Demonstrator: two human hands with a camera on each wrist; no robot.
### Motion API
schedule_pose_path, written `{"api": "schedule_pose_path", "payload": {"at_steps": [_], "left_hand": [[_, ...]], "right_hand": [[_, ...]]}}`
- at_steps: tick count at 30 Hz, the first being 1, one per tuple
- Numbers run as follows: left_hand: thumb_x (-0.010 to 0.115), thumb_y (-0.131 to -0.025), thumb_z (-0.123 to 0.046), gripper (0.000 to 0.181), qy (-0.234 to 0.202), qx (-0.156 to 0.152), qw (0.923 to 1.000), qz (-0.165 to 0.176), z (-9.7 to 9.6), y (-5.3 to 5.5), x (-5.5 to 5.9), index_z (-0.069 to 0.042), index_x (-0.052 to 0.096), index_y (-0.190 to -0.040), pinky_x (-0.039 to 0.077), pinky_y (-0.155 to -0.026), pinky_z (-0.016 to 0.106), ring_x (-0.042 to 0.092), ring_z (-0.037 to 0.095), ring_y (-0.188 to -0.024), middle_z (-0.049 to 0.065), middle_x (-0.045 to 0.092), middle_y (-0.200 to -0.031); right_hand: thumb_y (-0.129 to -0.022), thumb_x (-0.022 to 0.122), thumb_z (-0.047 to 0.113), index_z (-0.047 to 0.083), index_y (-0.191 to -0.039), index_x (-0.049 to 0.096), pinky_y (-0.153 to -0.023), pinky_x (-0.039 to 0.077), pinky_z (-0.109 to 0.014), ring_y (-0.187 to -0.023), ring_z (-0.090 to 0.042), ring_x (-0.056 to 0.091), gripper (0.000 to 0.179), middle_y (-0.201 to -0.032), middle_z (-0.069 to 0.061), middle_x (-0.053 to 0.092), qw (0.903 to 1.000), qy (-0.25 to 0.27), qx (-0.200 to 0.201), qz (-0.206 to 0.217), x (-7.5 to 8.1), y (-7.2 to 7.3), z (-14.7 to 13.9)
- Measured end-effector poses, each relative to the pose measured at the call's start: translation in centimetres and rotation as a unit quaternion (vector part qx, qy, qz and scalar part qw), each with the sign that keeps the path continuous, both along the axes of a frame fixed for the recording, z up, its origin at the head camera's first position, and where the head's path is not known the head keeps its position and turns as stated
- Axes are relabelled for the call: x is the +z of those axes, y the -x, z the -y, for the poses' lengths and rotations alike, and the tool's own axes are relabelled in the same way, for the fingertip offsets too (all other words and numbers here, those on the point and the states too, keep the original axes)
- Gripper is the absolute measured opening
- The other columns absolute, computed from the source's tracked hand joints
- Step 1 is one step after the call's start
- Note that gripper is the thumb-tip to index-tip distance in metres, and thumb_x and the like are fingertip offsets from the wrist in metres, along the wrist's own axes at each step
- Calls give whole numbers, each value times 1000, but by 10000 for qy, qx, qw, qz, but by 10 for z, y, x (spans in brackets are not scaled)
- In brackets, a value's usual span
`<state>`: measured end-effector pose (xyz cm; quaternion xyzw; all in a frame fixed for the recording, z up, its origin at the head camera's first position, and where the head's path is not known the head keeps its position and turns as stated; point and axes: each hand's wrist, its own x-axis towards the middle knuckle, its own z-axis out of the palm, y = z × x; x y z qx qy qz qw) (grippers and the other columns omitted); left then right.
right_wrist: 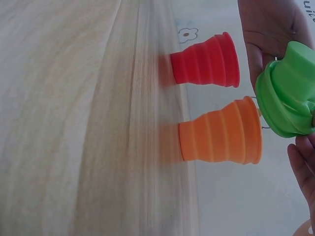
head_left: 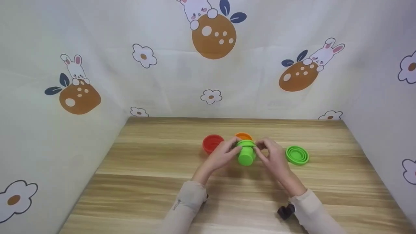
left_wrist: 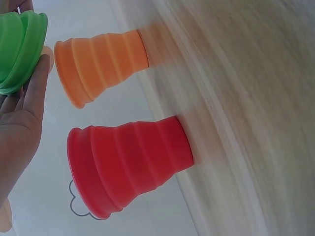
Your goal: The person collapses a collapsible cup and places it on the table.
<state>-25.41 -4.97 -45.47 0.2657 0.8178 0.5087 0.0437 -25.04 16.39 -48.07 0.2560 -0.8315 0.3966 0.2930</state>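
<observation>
Between both hands, held up over the table, is a green collapsible cup [head_left: 246, 157], partly folded, its base tilted toward the head camera. My left hand [head_left: 223, 152] grips its rim from the left, thumb and fingers around the edge. On the other side my right hand [head_left: 273, 157] pinches the rim with thumb and fingers. The right wrist view shows the green cup's wall [right_wrist: 294, 73] bent and creased near the rim. Behind the hands stand an expanded red cup [left_wrist: 128, 164] and an expanded orange cup [left_wrist: 101, 64], both upright on the table.
A second green collapsible cup [head_left: 297, 155] lies flattened into rings on the wooden table [head_left: 146, 201], to the right of my right hand. Pale curtains [head_left: 172, 74] printed with rabbits and flowers enclose the back and sides.
</observation>
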Motion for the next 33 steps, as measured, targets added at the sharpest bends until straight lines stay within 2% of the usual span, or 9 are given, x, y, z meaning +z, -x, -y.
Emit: {"api": "schedule_pose_path", "payload": {"at_steps": [4,7,12,14,16,19,25,29,33], "left_hand": [[49,-102,-17,21,-5,43,10000,-56,2,0,-2,-4,58,-116,47,-86,25,54,12,-90,7,63,-100],[49,-103,-17,21,-85,96,9999,-55,3,1,-2,-4,58,-116,47,-88,27,54,12,-93,8,64,-101],[49,-103,-17,22,-343,122,9993,65,2,2,0,-3,58,-118,48,-94,29,55,12,-98,11,66,-108],[48,-104,-16,23,-402,120,9991,86,2,3,0,-3,57,-120,49,-95,29,56,12,-98,11,66,-111],[47,-103,-14,23,-403,116,9991,70,1,2,1,-3,57,-122,49,-95,29,56,13,-98,11,66,-111],[46,-104,-14,24,-390,128,9991,51,-1,2,1,-3,56,-122,49,-96,30,56,12,-99,11,65,-113],[45,-106,-19,24,-371,51,9991,178,-7,3,1,-5,53,-124,51,-98,34,57,13,-104,10,63,-118],[47,-106,-20,25,-306,-54,9993,209,-10,1,3,-5,50,-126,50,-99,32,58,15,-110,11,61,-123],[47,-105,-18,25,-292,5,9992,278,-9,0,5,-6,50,-127,50,-100,33,58,17,-112,11,60,-125]], "right_hand": [[-89,73,8,2,-103,67,-81,60,-31,-87,-12,67,16,-96,-4,70,9986,236,139,455,-1,0,-2],[-89,72,6,2,-110,67,-82,60,-29,-90,-13,67,22,-104,-7,71,9933,604,383,909,-2,0,-4],[-91,67,0,0,-121,66,-81,57,-19,-92,-11,66,30,-116,-15,69,9726,1236,806,1800,-2,0,-8],[-92,67,1,-1,-122,65,-80,56,-17,-90,-8,66,30,-116,-17,69,9633,1414,874,2110,0,1,-8],[-92,67,2,-3,-119,65,-79,57,-17,-88,-5,65,28,-112,-18,70,9588,1478,855,2270,1,1,-7],[-90,70,3,-3,-114,66,-76,58,-17,-84,-3,65,25,-105,-17,71,9641,1360,625,2195,2,1,-5],[-92,68,3,0,-106,67,-76,59,-23,-82,-11,67,14,-95,-10,73,9876,547,-46,1468,2,0,-1],[-93,64,1,0,-105,66,-76,61,-29,-83,-19,69,12,-95,-10,72,9921,244,-296,1195,2,-1,1],[-93,65,2,-1,-105,66,-74,61,-29,-81,-19,69,13,-94,-11,72,9931,160,-339,1110,3,1,1]]}}
